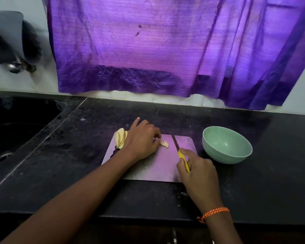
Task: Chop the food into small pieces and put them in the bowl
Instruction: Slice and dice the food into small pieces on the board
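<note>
A steel cutting board lies on the black counter. Pale yellow slices are piled at its far left corner. A few small slices lie near the board's middle, and my left hand pinches them with curled fingertips. My right hand grips the yellow handle of a knife, index finger along the top. The dark blade points away, its tip resting on the board just right of the small slices. A pale green bowl stands to the right of the board, with nothing visible inside.
A dark sink is sunk into the counter at the left. A purple curtain hangs over the back wall above the counter. The counter's front edge runs below my forearms.
</note>
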The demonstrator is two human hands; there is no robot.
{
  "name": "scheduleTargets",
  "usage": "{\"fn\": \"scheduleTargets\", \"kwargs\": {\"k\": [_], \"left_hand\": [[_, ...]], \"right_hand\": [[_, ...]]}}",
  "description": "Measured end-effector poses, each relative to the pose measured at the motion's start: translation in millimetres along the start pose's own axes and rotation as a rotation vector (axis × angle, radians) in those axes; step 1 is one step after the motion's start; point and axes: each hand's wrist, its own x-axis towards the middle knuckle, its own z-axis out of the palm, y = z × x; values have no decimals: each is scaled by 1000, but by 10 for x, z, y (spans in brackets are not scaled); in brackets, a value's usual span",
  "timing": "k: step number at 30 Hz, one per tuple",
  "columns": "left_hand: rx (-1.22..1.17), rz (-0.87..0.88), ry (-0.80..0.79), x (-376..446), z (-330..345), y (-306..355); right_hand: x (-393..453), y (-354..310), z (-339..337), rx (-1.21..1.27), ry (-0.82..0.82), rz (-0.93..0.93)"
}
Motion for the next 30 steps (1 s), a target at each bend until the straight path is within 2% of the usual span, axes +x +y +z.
{"fn": "scheduleTargets", "kwargs": {"k": [12,18,30], "left_hand": [[-72,80,-6,26,49,-17],[-50,183,-69,43,79,-33],[115,-1,-72,275,36,105]], "right_hand": [[169,29,188,-12,9,48],[191,7,218,-52,-35,43],[263,-57,199,-154,-99,46]]}}
